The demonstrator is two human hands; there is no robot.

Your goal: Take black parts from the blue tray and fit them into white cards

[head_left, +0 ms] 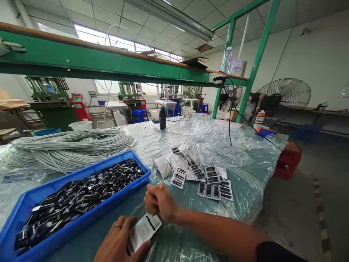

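Note:
My left hand (118,242) grips a small white packet with black parts (143,230) low at the table's near edge. My right hand (159,202) is closed around a thin wooden stick (163,178), which points up and away just above the packet. A blue tray (81,222) heaped with small black parts lies to the left of both hands. Several filled packets (207,178) lie spread on the plastic sheet beyond my right hand.
A big coil of grey cable (71,147) lies behind the tray. Crumpled clear plastic sheeting (212,145) covers the table, with a black bottle (163,118) at its far end. A green frame shelf (109,63) spans overhead. A fan (289,92) and red box (287,160) stand right.

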